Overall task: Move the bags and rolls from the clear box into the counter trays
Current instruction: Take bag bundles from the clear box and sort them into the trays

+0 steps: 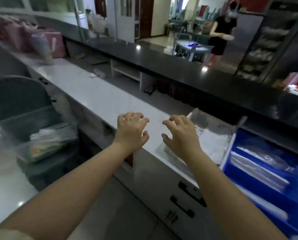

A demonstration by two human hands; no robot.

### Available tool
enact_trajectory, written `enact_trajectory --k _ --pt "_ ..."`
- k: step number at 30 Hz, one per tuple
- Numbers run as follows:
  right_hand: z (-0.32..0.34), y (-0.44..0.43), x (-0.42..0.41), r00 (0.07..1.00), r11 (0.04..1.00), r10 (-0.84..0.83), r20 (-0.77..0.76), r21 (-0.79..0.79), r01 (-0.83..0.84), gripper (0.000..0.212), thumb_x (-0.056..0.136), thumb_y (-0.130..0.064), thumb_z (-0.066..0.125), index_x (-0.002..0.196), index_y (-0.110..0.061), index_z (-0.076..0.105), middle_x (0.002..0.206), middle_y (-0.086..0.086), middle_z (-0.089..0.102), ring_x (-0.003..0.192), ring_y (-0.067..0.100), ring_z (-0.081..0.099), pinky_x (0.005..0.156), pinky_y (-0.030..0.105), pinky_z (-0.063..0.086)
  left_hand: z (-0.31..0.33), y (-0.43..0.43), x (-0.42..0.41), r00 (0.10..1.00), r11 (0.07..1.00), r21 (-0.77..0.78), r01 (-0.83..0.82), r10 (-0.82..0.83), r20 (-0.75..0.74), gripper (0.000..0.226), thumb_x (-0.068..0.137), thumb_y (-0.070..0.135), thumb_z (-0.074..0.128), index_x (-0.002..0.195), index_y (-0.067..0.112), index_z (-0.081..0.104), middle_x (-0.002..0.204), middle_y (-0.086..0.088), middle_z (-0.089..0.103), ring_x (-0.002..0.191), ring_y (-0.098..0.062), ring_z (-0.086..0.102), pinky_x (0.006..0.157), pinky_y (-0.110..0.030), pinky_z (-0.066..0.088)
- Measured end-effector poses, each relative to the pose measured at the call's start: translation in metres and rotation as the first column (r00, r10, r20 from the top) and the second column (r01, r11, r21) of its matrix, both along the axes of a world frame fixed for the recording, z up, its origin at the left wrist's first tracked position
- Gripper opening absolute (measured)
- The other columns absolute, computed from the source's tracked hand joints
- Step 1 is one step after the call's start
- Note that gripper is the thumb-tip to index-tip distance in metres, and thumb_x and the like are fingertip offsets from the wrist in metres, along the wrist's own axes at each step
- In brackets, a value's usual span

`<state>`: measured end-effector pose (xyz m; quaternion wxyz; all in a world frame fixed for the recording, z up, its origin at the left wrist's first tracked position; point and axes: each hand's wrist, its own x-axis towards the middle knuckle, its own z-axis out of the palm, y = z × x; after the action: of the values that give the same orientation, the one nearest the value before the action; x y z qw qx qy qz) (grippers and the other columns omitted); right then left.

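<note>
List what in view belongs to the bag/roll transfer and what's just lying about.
Job:
- clear box, bags inside
- blue tray, rolls in it
- clear tray on the counter
- left hand and right hand, both empty

Lying about:
- pink bags
- cart
- white shelf unit

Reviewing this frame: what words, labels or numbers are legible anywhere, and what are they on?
None can be read.
Dark print on the clear plastic on the counter: too blurred to read.
Pink packages at the far left: blurred, no legible label.
Red-and-white item at the right edge: blurred.
</note>
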<state>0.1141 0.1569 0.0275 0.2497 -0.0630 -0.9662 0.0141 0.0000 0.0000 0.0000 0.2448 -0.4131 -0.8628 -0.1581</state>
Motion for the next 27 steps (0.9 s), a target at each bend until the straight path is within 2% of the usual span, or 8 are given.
enact_trajectory --k 5,9,12,16,21,27 --pt "-0.039 -0.074 -0.062 0.973 0.976 0.213 0.091 -0.061 -0.208 0.033 0.073 -0.021 0.071 0.104 -0.012 0.066 0.104 0.010 0.063 0.093 0.035 0.057 0.077 0.044 0.046 -0.041 -0.093 -0.030 0.974 0.974 -0.008 -0.225 0.225 0.005 0.036 0.066 0.028 0.067 0.100 0.018 0.066 0.103 -0.003 0.064 0.094 -0.029 0.056 0.083 -0.041 0.037" --pt "-0.059 -0.138 -0.123 0.938 0.945 0.326 0.120 -0.046 -0.323 0.031 0.078 -0.026 0.056 0.104 -0.012 0.066 0.102 0.009 0.064 0.092 0.035 0.056 0.076 0.044 0.046 -0.062 -0.164 -0.069 0.915 0.916 -0.087 -0.391 0.397 0.072 0.044 0.068 0.034 0.065 0.109 0.019 0.062 0.108 -0.004 0.061 0.098 -0.031 0.053 0.084 -0.042 0.036" --pt "-0.077 -0.192 -0.177 0.901 0.917 0.398 0.173 -0.074 -0.391 0.032 0.079 -0.025 0.060 0.109 -0.014 0.064 0.107 0.009 0.063 0.100 0.035 0.054 0.082 0.044 0.045 -0.077 -0.220 -0.106 0.857 0.867 -0.139 -0.478 0.495 0.146 0.046 0.068 0.037 0.065 0.110 0.020 0.061 0.109 -0.004 0.060 0.100 -0.031 0.051 0.087 -0.042 0.033" --pt "-0.097 -0.266 -0.251 0.869 0.885 0.465 0.172 -0.121 -0.449 0.036 0.080 -0.027 0.067 0.114 -0.016 0.061 0.112 0.005 0.061 0.105 0.031 0.052 0.085 0.042 0.044 -0.095 -0.300 -0.165 0.758 0.793 -0.160 -0.588 0.609 0.232 0.043 0.070 0.039 0.061 0.110 0.023 0.060 0.108 -0.001 0.059 0.103 -0.028 0.049 0.089 -0.041 0.032" --pt "-0.120 -0.332 -0.333 0.841 0.865 0.497 0.214 -0.196 -0.461 0.038 0.080 -0.027 0.067 0.117 -0.018 0.061 0.116 0.003 0.061 0.110 0.028 0.051 0.088 0.040 0.043 -0.118 -0.375 -0.237 0.696 0.745 -0.175 -0.644 0.665 0.270 0.041 0.071 0.038 0.061 0.110 0.024 0.059 0.110 -0.001 0.058 0.105 -0.026 0.048 0.088 -0.040 0.033" --pt "-0.155 -0.355 -0.404 0.796 0.857 0.511 0.324 -0.267 -0.441 0.039 0.081 -0.025 0.067 0.119 -0.016 0.061 0.115 0.004 0.060 0.109 0.028 0.051 0.086 0.040 0.043 -0.156 -0.399 -0.302 0.637 0.726 -0.265 -0.634 0.685 0.354 0.043 0.073 0.044 0.052 0.113 0.027 0.056 0.113 0.003 0.054 0.107 -0.023 0.045 0.091 -0.040 0.032"
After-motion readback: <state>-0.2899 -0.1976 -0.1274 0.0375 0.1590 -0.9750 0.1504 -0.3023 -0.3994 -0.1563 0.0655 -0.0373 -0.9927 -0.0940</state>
